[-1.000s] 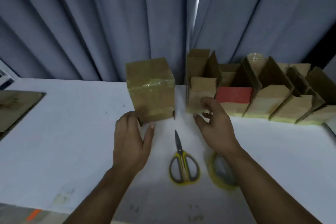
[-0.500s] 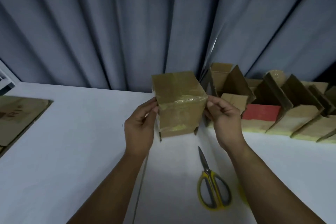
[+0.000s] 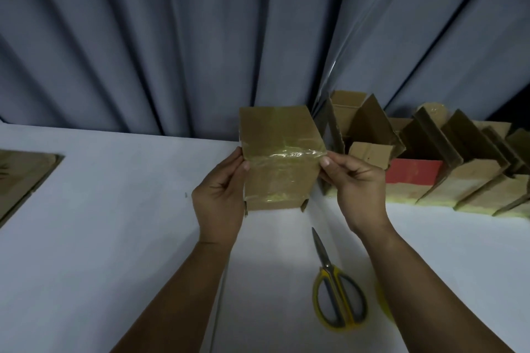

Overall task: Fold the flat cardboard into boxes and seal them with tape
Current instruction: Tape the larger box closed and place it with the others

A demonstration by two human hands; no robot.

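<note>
A small taped cardboard box is held up above the white table, shiny clear tape across its top edge and near face. My left hand grips its left side, thumb on the front corner. My right hand pinches its right side at the taped edge. Yellow-handled scissors lie on the table below my right hand. A sliver of the yellow tape roll shows beside my right forearm, mostly hidden.
A row of open cardboard boxes with raised flaps, one with a red face, lines the table's back right. Flat cardboard lies at the left edge. Grey curtains hang behind the table.
Both hands came up around the taped box and lifted it off the table. The view has swung left, so the scissors and the box row sit further right in frame.
</note>
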